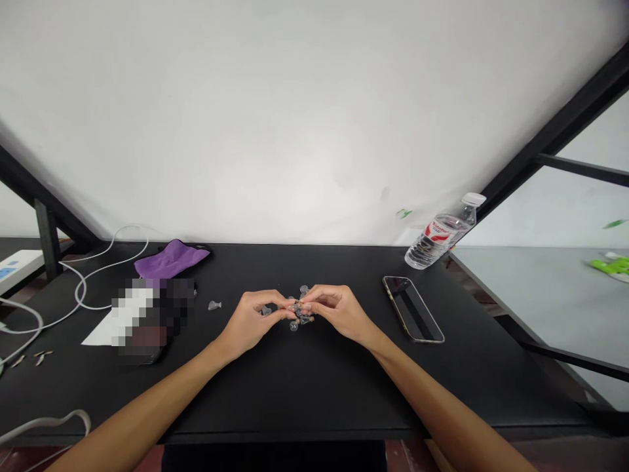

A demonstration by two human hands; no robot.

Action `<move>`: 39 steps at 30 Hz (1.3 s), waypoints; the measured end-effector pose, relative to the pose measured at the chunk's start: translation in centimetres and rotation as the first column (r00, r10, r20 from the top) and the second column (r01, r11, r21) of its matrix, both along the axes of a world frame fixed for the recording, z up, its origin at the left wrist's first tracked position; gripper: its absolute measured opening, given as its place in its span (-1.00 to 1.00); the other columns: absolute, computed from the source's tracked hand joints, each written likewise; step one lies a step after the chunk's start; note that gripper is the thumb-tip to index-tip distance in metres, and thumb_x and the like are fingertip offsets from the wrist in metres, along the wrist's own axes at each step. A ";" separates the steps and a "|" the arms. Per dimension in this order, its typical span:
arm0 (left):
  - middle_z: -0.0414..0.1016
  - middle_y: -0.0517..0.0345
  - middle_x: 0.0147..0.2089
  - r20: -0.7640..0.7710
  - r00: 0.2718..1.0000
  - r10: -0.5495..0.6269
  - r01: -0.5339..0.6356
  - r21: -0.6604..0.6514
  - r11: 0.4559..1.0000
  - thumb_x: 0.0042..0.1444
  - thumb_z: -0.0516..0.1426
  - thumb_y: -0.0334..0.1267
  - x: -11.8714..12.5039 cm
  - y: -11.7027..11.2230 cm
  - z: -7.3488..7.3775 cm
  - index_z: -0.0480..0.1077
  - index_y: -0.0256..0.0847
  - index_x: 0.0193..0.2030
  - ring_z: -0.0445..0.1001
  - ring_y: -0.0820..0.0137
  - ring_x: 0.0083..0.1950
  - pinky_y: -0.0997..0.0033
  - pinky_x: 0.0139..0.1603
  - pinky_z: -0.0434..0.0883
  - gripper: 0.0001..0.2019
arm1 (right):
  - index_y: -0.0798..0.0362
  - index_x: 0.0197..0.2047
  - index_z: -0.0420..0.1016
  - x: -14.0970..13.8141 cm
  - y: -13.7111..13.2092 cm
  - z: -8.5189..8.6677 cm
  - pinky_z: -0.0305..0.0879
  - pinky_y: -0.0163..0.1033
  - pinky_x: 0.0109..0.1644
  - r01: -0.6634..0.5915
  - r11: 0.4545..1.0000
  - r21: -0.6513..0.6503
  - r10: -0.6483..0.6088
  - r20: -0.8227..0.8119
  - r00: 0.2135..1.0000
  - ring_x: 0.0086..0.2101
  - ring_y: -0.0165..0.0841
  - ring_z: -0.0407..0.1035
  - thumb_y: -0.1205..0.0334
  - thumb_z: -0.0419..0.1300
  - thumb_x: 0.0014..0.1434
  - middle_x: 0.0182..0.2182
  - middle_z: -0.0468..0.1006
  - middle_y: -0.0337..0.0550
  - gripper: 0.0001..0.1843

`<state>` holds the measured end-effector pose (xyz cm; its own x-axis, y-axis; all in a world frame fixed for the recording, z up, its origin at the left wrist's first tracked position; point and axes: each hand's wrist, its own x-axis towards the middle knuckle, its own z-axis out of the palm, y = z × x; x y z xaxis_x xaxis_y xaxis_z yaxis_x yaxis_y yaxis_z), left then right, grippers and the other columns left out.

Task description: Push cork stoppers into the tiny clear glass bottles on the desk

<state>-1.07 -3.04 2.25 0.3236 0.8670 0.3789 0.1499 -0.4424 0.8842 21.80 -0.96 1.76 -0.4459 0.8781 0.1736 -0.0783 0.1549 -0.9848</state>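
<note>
Near the middle of the table, my left hand and my right hand meet fingertip to fingertip. Both are closed in a pinch on a tiny clear bottle, which the fingers partly cover. Around and under the fingertips lie several more tiny clear bottles, some with a brownish bit that looks like a cork. One sits partly behind my left fingers. Apart from these, a single clear flask-shaped bottle lies on its side to the left of my left hand.
A phone lies right of my right hand, with a water bottle behind it. At left are a purple cloth, white paper beside a blurred patch, white cables and small scraps. A white wall stands behind.
</note>
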 end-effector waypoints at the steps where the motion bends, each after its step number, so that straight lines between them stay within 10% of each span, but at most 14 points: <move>1: 0.69 0.02 -0.28 -0.008 1.000 -0.001 0.001 0.012 1.000 0.20 0.34 -0.13 0.0 0.0 0.0 0.65 -0.20 -0.26 0.66 0.26 -0.20 0.27 -0.04 0.57 -0.83 | 0.06 -0.24 0.71 0.0 0.0 0.0 0.54 -0.15 -0.12 0.002 1.000 -0.004 -0.002 0.002 1.000 -0.26 -0.25 0.59 0.00 0.45 0.15 -0.33 0.66 -0.11 -0.71; 23: 0.68 0.04 -0.23 -0.129 0.992 -0.015 0.037 0.170 0.985 0.27 0.28 -0.17 0.0 -0.1 0.0 0.62 -0.18 -0.19 0.65 0.31 -0.23 0.37 -0.14 0.55 -0.86 | 0.12 -0.26 0.68 0.2 0.4 0.1 0.49 -0.19 -0.22 -0.060 0.995 -0.078 0.064 0.052 0.997 -0.38 -0.32 0.54 -0.04 0.43 0.16 -0.41 0.67 -0.11 -0.65; 39: 0.59 0.15 -0.18 -0.514 0.820 0.253 -0.184 0.183 0.966 0.30 0.21 -0.26 -0.2 2.0 -1.2 0.53 -0.08 -0.04 0.52 0.26 -0.14 0.25 -0.01 0.40 -0.87 | 0.08 -0.15 0.65 3.3 3.0 0.7 0.42 -0.17 -0.14 0.233 0.955 0.182 -0.266 0.185 0.946 -0.32 -0.30 0.49 -0.06 0.27 0.30 -0.32 0.64 -0.10 -0.65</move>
